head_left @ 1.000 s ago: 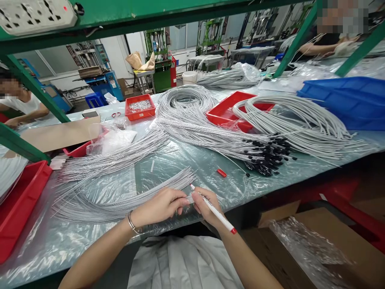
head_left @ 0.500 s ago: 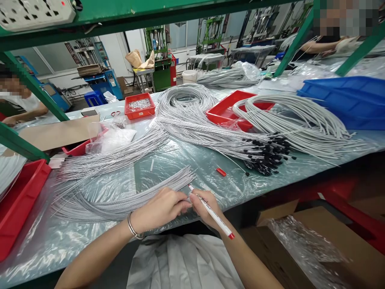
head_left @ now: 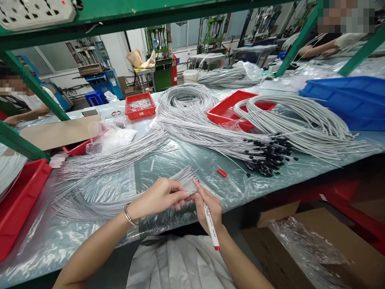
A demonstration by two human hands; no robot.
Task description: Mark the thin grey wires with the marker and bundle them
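My right hand [head_left: 209, 204] is closed around a white marker pen [head_left: 211, 226] with a red end, which points down toward my forearm. Its writing tip is hidden by my fingers. My left hand [head_left: 165, 196], a metal bangle on its wrist, is pinched at the end of a thin grey cable; the fingers mostly cover it. The fingertips of both hands nearly meet. Just beyond them fan out the ends of a curved bundle of grey cables [head_left: 100, 209], which lies on the table to the left. A red pen cap [head_left: 221, 172] rests on the plastic sheet.
Farther back lie more cable bundles [head_left: 116, 156], a group with black ends [head_left: 267, 156], and coils [head_left: 300, 116]. Red trays [head_left: 140, 116], a blue bin [head_left: 345, 104] and green frame posts [head_left: 296, 44] surround the table [head_left: 234, 192]. An open carton [head_left: 300, 249] is below right. Two other people sit nearby.
My right hand has turned, bringing the marker more upright and hiding its tip behind the fingers. My left hand has risen slightly and now covers more of the bundle near its ends.
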